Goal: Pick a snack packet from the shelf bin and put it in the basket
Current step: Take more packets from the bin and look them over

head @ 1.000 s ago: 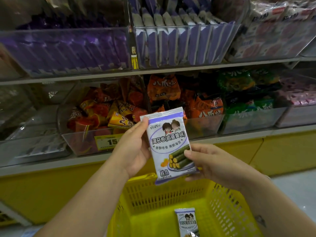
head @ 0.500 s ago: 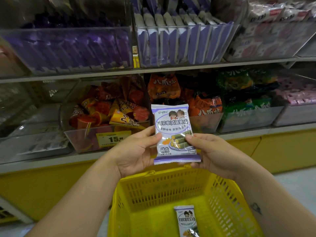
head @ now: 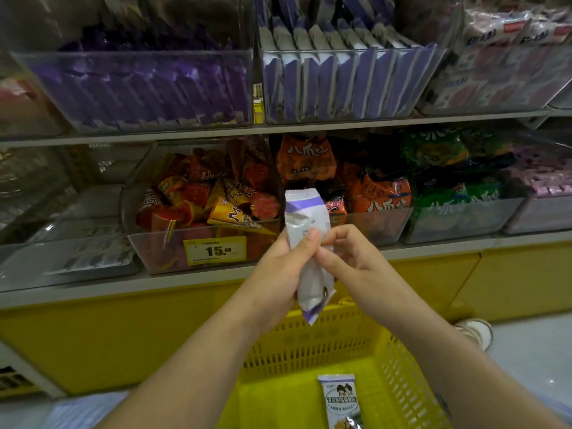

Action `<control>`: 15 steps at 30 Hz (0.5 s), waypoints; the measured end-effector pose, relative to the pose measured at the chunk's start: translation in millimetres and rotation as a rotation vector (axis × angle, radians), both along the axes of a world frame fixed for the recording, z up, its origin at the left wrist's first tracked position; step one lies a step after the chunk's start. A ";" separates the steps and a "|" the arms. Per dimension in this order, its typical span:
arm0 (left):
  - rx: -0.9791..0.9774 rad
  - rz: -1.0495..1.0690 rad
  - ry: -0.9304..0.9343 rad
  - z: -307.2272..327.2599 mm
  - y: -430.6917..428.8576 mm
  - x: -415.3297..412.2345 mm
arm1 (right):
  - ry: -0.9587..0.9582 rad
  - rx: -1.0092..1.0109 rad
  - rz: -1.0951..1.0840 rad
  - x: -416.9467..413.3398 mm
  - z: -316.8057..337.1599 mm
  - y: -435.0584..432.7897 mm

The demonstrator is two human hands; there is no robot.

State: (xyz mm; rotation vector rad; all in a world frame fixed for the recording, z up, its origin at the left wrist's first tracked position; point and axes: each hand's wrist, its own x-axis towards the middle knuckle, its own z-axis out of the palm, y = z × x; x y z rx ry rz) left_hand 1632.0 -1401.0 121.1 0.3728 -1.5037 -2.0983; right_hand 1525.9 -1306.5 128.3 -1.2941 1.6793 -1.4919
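A white and purple snack packet (head: 305, 218) stands upright and edge-on between my hands, above the yellow basket (head: 399, 370). My left hand (head: 278, 274) grips its left side, thumb across the wrapper. My right hand (head: 346, 258) pinches its right edge with curled fingers. A second packet of the same kind (head: 340, 400) lies flat on the basket floor. The bin of matching purple and white packets (head: 340, 75) sits on the upper shelf.
Clear bins line two shelves: dark purple packets (head: 139, 88) upper left, red and orange cones (head: 204, 199) behind a 15 price tag (head: 215, 250), orange bags (head: 380, 196), green bags (head: 458, 187). A yellow shelf base (head: 123, 335) runs below. A shoe (head: 476, 331) shows at right.
The packet has been turned from facing me to edge-on, its printed front no longer visible. Both hands have closed in together on it.
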 end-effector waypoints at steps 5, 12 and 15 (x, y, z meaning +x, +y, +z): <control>0.035 -0.053 0.055 6.1 -6.0 4.5 | -0.213 -0.110 -0.114 -14.1 4.4 -0.1; -0.091 0.038 0.040 5.4 -9.4 3.9 | -0.133 -0.185 -0.081 -16.0 9.5 3.9; -0.089 0.081 0.041 3.8 -11.2 4.0 | -0.069 -0.193 -0.059 -13.6 12.3 5.1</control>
